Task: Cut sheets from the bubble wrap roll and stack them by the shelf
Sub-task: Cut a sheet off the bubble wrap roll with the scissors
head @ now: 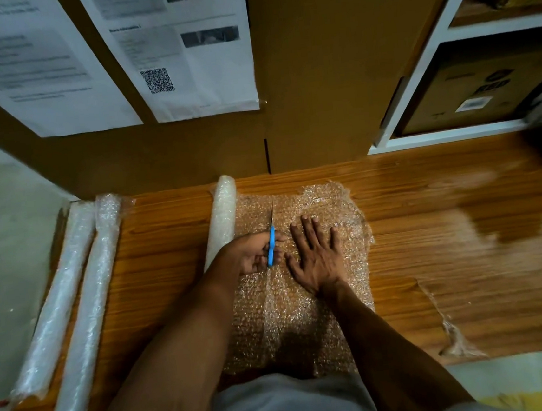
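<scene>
Cut in progress on the table (427,197). The roll (221,220) lies left of centre, its free end pulled out to the right as a flat sheet (325,200) over the wood.

Left hand (254,253) grips the scissors (270,243), fingers curled round the blue handles, blades pointing away from the person along a line just right of the roll. Judgement: that line keeps the cut parallel to the roll, giving a square sheet.

Right hand (315,254) lies flat on the sheet, fingers spread and straight, grasping nothing. It presses just beside the blades, probably to hold the film taut and stop it bunching as the scissors advance.

The near part of the sheet shows a pale seam running toward the person; whether that is the finished part of the cut or a fold, I cannot tell. The cut seems roughly half done.

Two spare rolls (72,290) rest at the left edge, well apart from the work. A shelf (417,85) stands at the far right. Loose clear film (454,336) lies on the right of the table; a stack is not clearly visible.
</scene>
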The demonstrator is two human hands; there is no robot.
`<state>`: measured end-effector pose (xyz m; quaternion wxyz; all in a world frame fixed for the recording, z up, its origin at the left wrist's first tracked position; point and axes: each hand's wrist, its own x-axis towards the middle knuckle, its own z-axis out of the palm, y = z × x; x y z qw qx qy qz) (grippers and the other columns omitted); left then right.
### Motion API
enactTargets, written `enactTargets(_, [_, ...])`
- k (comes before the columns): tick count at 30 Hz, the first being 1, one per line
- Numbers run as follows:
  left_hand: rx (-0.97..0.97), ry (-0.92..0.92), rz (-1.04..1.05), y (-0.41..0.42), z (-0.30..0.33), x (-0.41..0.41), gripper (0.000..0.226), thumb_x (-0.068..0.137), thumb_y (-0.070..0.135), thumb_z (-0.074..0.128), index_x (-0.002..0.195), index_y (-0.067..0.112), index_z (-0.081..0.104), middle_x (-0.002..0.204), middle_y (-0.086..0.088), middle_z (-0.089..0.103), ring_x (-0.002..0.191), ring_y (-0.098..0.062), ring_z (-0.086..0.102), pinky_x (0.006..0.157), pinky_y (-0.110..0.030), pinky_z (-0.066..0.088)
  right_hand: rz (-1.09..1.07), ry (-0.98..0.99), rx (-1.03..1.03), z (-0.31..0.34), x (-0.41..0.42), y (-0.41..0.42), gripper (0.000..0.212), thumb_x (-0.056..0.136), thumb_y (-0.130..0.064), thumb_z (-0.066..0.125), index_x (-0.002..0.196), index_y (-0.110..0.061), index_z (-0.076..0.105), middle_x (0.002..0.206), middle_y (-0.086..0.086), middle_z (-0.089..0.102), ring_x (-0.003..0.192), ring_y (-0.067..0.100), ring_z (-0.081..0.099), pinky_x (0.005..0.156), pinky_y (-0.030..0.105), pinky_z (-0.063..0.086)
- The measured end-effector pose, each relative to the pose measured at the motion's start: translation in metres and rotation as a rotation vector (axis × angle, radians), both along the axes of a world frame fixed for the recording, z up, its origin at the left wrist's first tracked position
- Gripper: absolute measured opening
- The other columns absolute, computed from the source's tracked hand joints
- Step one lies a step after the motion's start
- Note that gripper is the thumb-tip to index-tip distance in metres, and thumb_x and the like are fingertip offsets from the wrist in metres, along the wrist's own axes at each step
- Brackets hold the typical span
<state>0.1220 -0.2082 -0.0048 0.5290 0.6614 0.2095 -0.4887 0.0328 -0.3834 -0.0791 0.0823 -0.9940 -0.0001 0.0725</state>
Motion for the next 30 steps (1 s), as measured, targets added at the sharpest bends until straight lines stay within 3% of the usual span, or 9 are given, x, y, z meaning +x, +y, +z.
enactTargets(2, [-0.004,0.005,-0.001,-0.002,-0.002,0.005,0.027,0.096,0.038,0.069,0.11,0.014,0.074,0.093,-0.007,0.073,0.067,-0.013,0.07,0.045,-0.015,0.04,-0.002,0.003,0.004,0.0,0.001,0.0,0.077,0.103,-0.068,0.013,0.168,-0.029,-0.005,0.174,0.003,-0.018,0.16,0.026,-0.017,0.127,0.061,-0.002])
enactTargets(5, [0.016,0.002,-0.025,-0.006,-0.001,0.012,0.03,0.091,0.038,0.075,0.098,0.009,0.074,0.089,-0.007,0.074,0.067,-0.014,0.069,0.045,-0.015,0.04,-0.002,0.008,0.003,0.001,0.001,0.0,0.078,0.103,-0.069,0.01,0.168,-0.029,-0.004,0.174,0.004,-0.017,0.161,0.027,-0.016,0.127,0.061,-0.004])
enactTargets(7, [0.01,-0.008,-0.016,-0.008,-0.003,0.015,0.032,0.09,0.038,0.075,0.101,0.008,0.074,0.092,-0.009,0.073,0.072,-0.016,0.069,0.044,-0.016,0.041,-0.004,0.007,0.009,0.002,0.001,0.0,0.078,0.102,-0.07,0.009,0.168,-0.029,-0.003,0.174,0.004,-0.016,0.161,0.027,-0.015,0.127,0.061,-0.005])
enactTargets(10, [-0.009,-0.015,0.046,-0.011,-0.01,0.022,0.027,0.1,0.038,0.064,0.109,0.015,0.074,0.095,-0.009,0.071,0.073,-0.016,0.07,0.04,-0.015,0.038,-0.003,0.011,0.009,0.002,0.001,-0.001,0.079,0.102,-0.07,0.01,0.168,-0.029,-0.004,0.174,0.005,-0.016,0.161,0.027,-0.016,0.127,0.061,-0.004])
enactTargets(15, [0.062,-0.093,0.043,-0.016,-0.019,0.022,0.016,0.097,0.028,0.07,0.099,0.012,0.075,0.081,-0.005,0.074,0.056,-0.008,0.065,0.036,-0.014,0.029,-0.004,0.006,0.019,0.0,0.002,-0.001,0.08,0.102,-0.071,0.013,0.168,-0.028,-0.003,0.175,0.005,-0.014,0.161,0.027,-0.015,0.127,0.061,-0.004])
enactTargets(21, [0.055,-0.172,0.11,-0.015,-0.025,0.028,0.017,0.09,0.022,0.078,0.105,0.013,0.078,0.081,-0.007,0.076,0.051,-0.002,0.059,0.035,-0.014,0.023,-0.008,0.018,0.019,0.002,0.002,-0.001,0.078,0.103,-0.07,0.014,0.167,-0.029,-0.005,0.174,0.005,-0.015,0.161,0.027,-0.015,0.127,0.061,-0.005])
enactTargets(23, [0.045,-0.15,0.093,-0.014,-0.022,0.029,0.012,0.092,0.021,0.076,0.101,0.015,0.078,0.078,-0.006,0.075,0.048,-0.002,0.059,0.034,-0.013,0.024,-0.011,0.007,0.028,0.004,0.001,0.0,0.077,0.104,-0.07,0.014,0.167,-0.03,-0.005,0.174,0.005,-0.015,0.161,0.026,-0.016,0.127,0.061,-0.006])
enactTargets(27, [-0.035,-0.067,0.037,-0.011,-0.014,0.03,0.014,0.097,0.027,0.069,0.098,0.014,0.075,0.085,-0.006,0.074,0.061,-0.009,0.067,0.037,-0.013,0.032,-0.008,0.012,0.016,0.005,0.001,-0.001,0.078,0.103,-0.07,0.013,0.167,-0.029,-0.005,0.174,0.006,-0.016,0.16,0.027,-0.016,0.127,0.061,-0.005])
enactTargets(30, [-0.039,-0.042,0.007,-0.013,-0.009,0.034,0.023,0.092,0.035,0.075,0.1,0.013,0.076,0.096,-0.007,0.075,0.072,-0.014,0.071,0.056,-0.021,0.05,-0.005,0.02,0.011,0.004,0.001,-0.001,0.079,0.103,-0.071,0.011,0.167,-0.029,-0.006,0.174,0.005,-0.017,0.16,0.027,-0.017,0.127,0.061,-0.005])
